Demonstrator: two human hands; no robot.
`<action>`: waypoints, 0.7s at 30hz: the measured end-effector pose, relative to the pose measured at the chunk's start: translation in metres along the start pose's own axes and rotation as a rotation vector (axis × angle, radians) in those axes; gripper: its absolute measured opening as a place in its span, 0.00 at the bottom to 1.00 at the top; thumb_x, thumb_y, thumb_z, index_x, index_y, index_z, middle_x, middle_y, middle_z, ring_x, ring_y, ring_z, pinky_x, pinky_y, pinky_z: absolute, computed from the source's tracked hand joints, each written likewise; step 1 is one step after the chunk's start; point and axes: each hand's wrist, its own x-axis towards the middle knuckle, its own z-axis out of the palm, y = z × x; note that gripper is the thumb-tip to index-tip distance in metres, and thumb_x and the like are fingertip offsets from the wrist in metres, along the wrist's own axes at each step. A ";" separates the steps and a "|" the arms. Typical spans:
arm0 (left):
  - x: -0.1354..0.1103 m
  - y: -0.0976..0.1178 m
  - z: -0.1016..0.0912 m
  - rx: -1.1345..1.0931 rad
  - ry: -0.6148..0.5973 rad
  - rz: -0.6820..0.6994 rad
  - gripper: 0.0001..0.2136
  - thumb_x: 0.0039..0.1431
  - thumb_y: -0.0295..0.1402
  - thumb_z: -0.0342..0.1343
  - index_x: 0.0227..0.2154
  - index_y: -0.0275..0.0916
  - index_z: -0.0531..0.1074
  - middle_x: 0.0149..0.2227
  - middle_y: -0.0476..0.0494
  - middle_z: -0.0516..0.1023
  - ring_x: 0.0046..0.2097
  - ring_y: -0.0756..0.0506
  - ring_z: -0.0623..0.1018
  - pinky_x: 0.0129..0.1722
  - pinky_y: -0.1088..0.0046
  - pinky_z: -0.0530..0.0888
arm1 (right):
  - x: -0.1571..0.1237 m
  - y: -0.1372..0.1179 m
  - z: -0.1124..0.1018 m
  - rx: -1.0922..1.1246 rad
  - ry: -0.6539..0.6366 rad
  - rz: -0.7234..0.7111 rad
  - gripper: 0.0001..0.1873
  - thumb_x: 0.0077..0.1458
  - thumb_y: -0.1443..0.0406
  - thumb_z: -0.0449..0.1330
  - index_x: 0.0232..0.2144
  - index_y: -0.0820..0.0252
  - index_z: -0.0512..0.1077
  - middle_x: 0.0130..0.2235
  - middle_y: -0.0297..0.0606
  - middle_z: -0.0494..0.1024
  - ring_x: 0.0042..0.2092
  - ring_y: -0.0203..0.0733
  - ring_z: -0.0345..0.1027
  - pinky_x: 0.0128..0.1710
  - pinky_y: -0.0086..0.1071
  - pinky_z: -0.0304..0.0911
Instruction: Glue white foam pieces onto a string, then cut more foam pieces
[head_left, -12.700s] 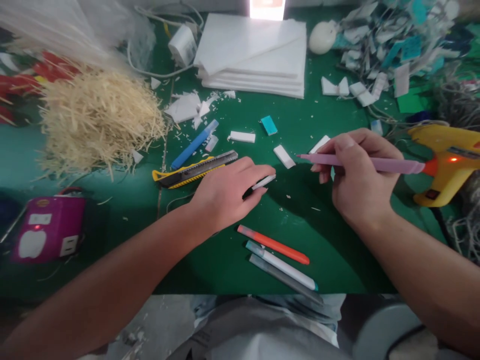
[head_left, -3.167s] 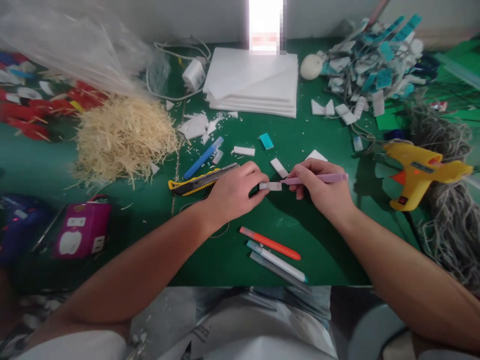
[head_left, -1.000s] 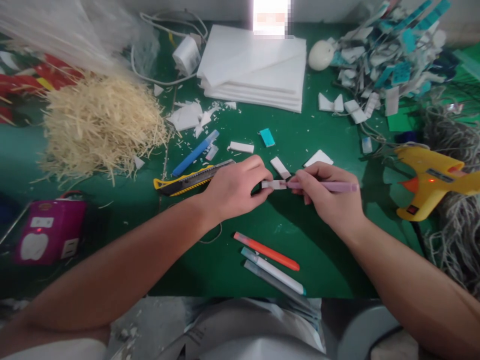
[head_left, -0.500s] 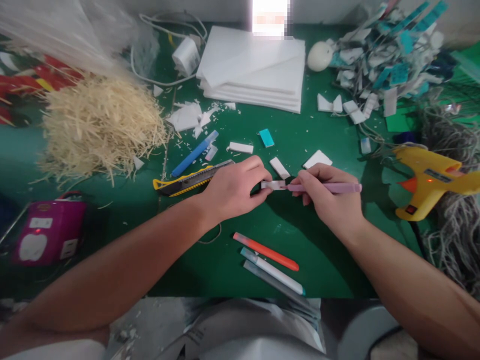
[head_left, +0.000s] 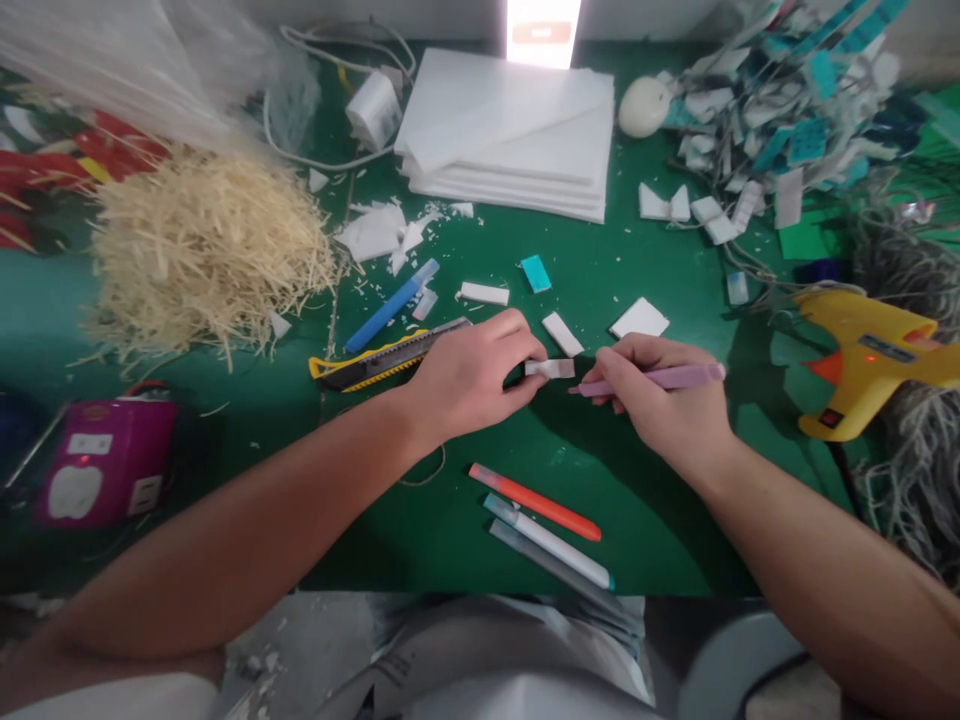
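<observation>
My left hand (head_left: pixel 466 378) pinches a small white foam piece (head_left: pixel 551 368) just above the green table (head_left: pixel 637 480). My right hand (head_left: pixel 660 405) grips a pale purple marker (head_left: pixel 660 378) like a pen, its tip a short way right of and below the piece. Two more white foam pieces lie just beyond, one (head_left: pixel 562 333) between the hands and a larger one (head_left: pixel 639 318) above my right hand. A yellow utility knife (head_left: pixel 390 355) lies right behind my left hand.
An orange marker (head_left: pixel 536 502), a white marker (head_left: pixel 551 542) and a grey one lie near the front edge. A stack of white foam sheets (head_left: pixel 510 135) sits at the back, a straw pile (head_left: pixel 206 250) left, a yellow glue gun (head_left: pixel 862 360) right, a pink power strip (head_left: pixel 97 475) front left.
The marker tip, which was touching the foam piece a moment ago, has drawn back to the right and slightly down. My left hand keeps its hold on the piece.
</observation>
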 end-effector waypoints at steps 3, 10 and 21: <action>0.000 0.000 0.000 0.001 -0.003 -0.006 0.07 0.69 0.34 0.57 0.38 0.38 0.78 0.36 0.49 0.75 0.28 0.53 0.71 0.29 0.75 0.67 | 0.000 0.000 0.001 0.012 0.031 -0.020 0.11 0.54 0.62 0.65 0.21 0.55 0.78 0.19 0.31 0.77 0.18 0.32 0.64 0.18 0.27 0.58; 0.000 -0.001 0.001 -0.003 -0.007 -0.004 0.07 0.70 0.34 0.57 0.38 0.39 0.78 0.36 0.49 0.76 0.28 0.53 0.71 0.30 0.74 0.67 | -0.001 0.001 -0.001 0.008 -0.020 -0.014 0.12 0.55 0.65 0.65 0.19 0.55 0.76 0.20 0.33 0.79 0.19 0.33 0.66 0.18 0.27 0.59; -0.003 0.002 -0.003 -0.025 0.018 0.000 0.05 0.68 0.33 0.58 0.39 0.38 0.76 0.37 0.48 0.76 0.30 0.52 0.72 0.31 0.76 0.70 | -0.001 0.009 -0.001 0.058 0.039 -0.046 0.10 0.57 0.60 0.68 0.26 0.56 0.80 0.24 0.33 0.81 0.19 0.31 0.64 0.18 0.27 0.60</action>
